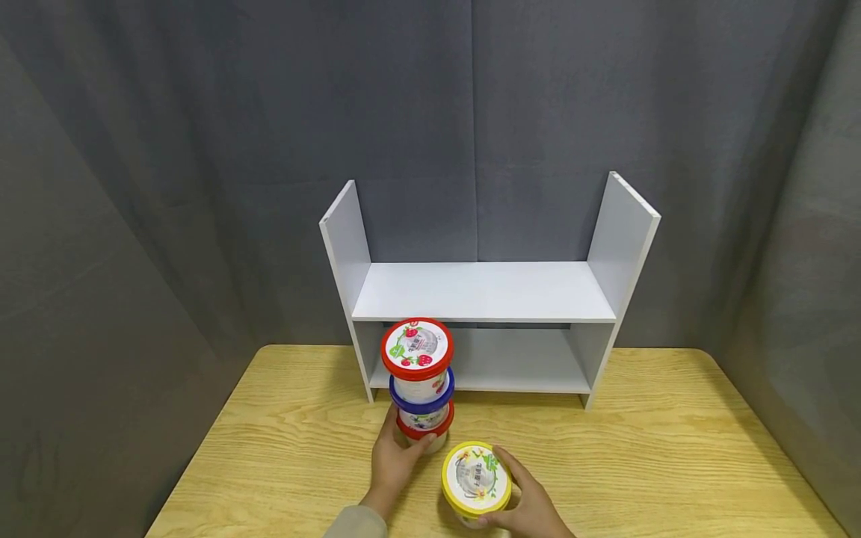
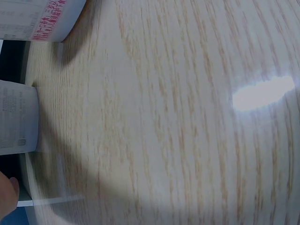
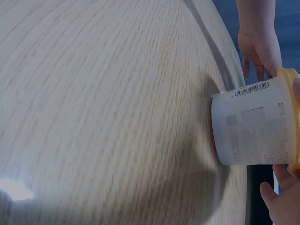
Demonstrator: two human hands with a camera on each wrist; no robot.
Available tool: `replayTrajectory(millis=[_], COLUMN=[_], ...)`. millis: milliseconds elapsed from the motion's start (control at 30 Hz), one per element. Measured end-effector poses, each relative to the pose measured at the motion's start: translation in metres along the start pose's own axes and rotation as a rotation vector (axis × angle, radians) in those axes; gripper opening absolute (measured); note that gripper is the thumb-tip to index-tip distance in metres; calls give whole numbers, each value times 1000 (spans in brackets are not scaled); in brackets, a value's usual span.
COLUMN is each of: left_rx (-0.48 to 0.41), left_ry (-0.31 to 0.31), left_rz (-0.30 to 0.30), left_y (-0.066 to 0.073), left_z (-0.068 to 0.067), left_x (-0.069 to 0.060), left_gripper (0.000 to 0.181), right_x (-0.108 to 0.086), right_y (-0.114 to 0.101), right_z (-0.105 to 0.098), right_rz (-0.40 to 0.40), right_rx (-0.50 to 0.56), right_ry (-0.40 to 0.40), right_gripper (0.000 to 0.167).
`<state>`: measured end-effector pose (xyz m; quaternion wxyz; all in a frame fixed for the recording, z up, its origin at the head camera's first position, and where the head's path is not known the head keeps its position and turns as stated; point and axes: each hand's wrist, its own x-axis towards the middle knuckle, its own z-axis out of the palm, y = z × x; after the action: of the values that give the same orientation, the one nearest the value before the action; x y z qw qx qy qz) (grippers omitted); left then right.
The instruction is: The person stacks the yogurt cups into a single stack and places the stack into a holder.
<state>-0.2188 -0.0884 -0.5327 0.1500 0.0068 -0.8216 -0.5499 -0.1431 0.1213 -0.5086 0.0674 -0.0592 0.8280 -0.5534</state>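
Note:
Three lidded tubs stand stacked: a red-lidded tub (image 1: 417, 348) on top, a blue-lidded tub (image 1: 422, 400) in the middle, a red-lidded tub (image 1: 437, 441) at the bottom. My left hand (image 1: 393, 459) grips the bottom one, thumb at its near side. To the right, my right hand (image 1: 531, 501) holds a yellow-lidded tub (image 1: 476, 478) from its right. In the right wrist view, that tub's printed side (image 3: 253, 126) shows, with fingers by its lid. The left wrist view shows two cut-off tubs, one (image 2: 28, 18) above the other (image 2: 18, 117).
A white two-tier shelf (image 1: 484, 291) with tall side panels stands at the back of the wooden table (image 1: 282, 456), behind the stack. Grey curtains (image 1: 202, 187) hang behind and at both sides.

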Motion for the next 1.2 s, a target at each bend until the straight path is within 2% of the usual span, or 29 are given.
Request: replayTrajectory(millis=[233,433,600,667,867,1200], left_rx=[2,18,29,18,16,-5], left_ry=[-3,22,6,2,8,-9], left_rz=[7,53,18,1,14,20], left_y=[0,1,2,2,1,3], left_z=[-1,1,1,0,0,-1], left_x=[0,-2,-2,-1,-1,-1], left_gripper=[85,84,84,84,85,85], right_x=[1,1,4,5,8,15], right_y=[3,-7,-21,-27,-40,-62], right_z=[1,-6,-14,-17,-28,-47], right_rz=[13,1,10,-4,-87,-198], right_rx=[-12,-12,7,14,24,-6], right_ry=[56,92,113,129,174,191], right_gripper=[97,94,94,94,90,88])
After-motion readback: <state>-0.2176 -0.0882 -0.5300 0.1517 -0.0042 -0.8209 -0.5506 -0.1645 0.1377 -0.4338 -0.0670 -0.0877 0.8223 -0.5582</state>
